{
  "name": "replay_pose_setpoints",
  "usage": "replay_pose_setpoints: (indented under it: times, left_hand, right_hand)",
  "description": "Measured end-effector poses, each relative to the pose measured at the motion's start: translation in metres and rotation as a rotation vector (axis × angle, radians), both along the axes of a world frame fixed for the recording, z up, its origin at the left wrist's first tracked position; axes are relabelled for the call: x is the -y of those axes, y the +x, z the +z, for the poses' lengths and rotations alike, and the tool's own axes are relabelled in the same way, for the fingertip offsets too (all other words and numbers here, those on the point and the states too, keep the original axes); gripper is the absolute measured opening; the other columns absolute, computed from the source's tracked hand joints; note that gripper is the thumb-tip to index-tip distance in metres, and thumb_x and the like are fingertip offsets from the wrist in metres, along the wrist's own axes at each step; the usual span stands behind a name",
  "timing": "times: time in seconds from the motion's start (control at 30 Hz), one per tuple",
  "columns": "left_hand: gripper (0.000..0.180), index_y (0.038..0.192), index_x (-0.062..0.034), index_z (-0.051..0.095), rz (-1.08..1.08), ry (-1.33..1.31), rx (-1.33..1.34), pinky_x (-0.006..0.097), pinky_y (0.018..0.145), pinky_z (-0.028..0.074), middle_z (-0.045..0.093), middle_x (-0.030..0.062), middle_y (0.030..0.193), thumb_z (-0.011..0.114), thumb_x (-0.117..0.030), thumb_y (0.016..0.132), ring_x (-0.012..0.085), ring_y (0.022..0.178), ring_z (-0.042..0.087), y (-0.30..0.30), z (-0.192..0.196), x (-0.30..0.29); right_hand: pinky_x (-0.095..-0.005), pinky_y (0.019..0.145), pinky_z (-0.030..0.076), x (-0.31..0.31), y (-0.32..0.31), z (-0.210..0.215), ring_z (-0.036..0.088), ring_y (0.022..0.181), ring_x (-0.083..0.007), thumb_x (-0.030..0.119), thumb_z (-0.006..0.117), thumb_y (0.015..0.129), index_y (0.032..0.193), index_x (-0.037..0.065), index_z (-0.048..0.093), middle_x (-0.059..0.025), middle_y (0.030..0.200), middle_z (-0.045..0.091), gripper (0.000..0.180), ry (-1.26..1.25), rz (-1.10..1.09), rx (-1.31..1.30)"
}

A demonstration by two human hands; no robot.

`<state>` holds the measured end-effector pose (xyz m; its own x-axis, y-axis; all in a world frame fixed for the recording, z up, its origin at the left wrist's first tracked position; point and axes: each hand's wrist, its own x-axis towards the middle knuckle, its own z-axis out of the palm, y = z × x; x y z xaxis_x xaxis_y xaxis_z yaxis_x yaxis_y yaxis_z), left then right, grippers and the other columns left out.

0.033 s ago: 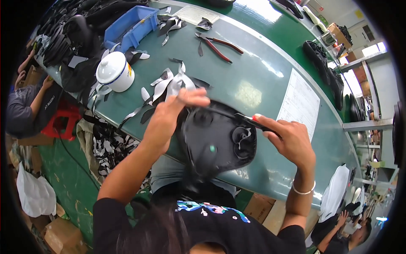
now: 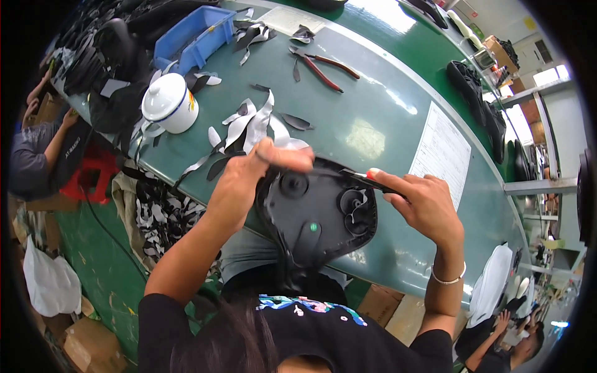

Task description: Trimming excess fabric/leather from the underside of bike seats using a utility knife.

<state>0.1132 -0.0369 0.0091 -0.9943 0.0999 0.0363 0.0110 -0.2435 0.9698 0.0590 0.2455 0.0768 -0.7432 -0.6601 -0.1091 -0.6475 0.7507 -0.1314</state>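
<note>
A black bicycle-saddle-shaped shell (image 2: 287, 214) rests underside up over my lap, against the table's near edge. It has a raised rim, round hollows and a small green dot. My right hand (image 2: 424, 202) grips a slim black-handled knife (image 2: 384, 184), its blade at the far right part of the rim. My left hand (image 2: 249, 177) is bent closed at the far left rim, pinching the edge of the saddle's cover; its fingertips are partly blurred. Beyond it lie black and white trimmed strips (image 2: 258, 124).
Red-handled cutting pliers (image 2: 322, 71), a white lidded enamel mug (image 2: 170, 104), a blue bin (image 2: 194, 40) and a paper sheet (image 2: 438, 149) are on the green table. Scraps (image 2: 163, 214) fill a sack below at left. Co-workers sit at far left and lower right.
The saddle has steadied from a blur and tilted slightly. The knife blade has shifted a little toward me, and my left fingers have curled in from a more stretched pose.
</note>
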Motion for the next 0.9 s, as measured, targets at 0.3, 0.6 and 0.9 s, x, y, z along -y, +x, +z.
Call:
replay_pose_setpoints:
  times: [0.3, 0.6, 0.9]
  left_hand:
    - [0.067, 0.052, -0.0082, 0.05, -0.401, 0.822, -0.373, 0.03, 0.067, 0.04, 0.05, 0.0016, 0.059, 0.025, -0.045, 0.101, 0.0106, 0.071, 0.047, 0.001, 0.075, 0.112]
    - [0.037, 0.089, -0.0006, 0.061, -0.64, -0.388, -0.808, 0.034, 0.072, 0.045, 0.06, 0.0103, 0.088, 0.061, -0.038, 0.088, 0.023, 0.09, 0.058, -0.061, -0.012, -0.025]
    - [0.028, 0.07, -0.0086, 0.046, -0.129, 0.77, -0.232, 0.024, 0.05, 0.032, 0.042, -0.0008, 0.062, 0.047, -0.023, 0.094, 0.0112, 0.055, 0.043, -0.075, 0.038, 0.016]
  right_hand:
    - [-0.0362, 0.049, 0.034, 0.008, 0.095, 0.0, 0.044, 0.046, -0.0244, 0.02, 0.066, 0.079, 0.13, 0.022, 0.054, -0.0057, 0.057, 0.048, 0.053, 0.088, -0.159, -0.031]
    - [-0.0369, 0.045, 0.035, 0.009, 0.048, 0.0, 0.049, 0.044, -0.0261, 0.026, 0.061, 0.085, 0.13, 0.021, 0.052, -0.0062, 0.055, 0.052, 0.047, -0.053, -0.12, 0.104]
    - [-0.0388, 0.048, 0.037, 0.011, 0.119, -0.001, 0.052, 0.048, -0.0285, 0.018, 0.065, 0.081, 0.131, 0.011, 0.052, -0.0101, 0.056, 0.053, 0.052, 0.047, -0.242, 0.051]
